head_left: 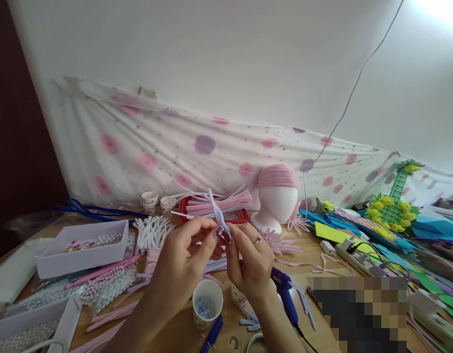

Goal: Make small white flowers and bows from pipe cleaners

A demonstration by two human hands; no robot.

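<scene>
Pale lavender pipe cleaners point(216, 210) are pinched between both hands above the middle of the table, their ends sticking up. My left hand point(187, 264) grips them from the left with thumb and fingertips. From the other side, my right hand point(250, 257), with a ring on one finger, pinches the lower end; the fingertips of both hands meet there and hide part of it. Below the hands stands a paper cup point(207, 321) with small lavender pieces inside. A blue glue gun point(286, 296) lies beside my right wrist, close to short cut lavender pieces point(250, 319).
Behind the hands are a red basket point(242, 215) of pink pipe cleaners and a white foam head point(279, 203) with a pink wrapped top. White boxes point(82, 260) and beads fill the left. Power strips point(359, 262) and cables lie right; another person's hand point(436, 264) shows at the right edge.
</scene>
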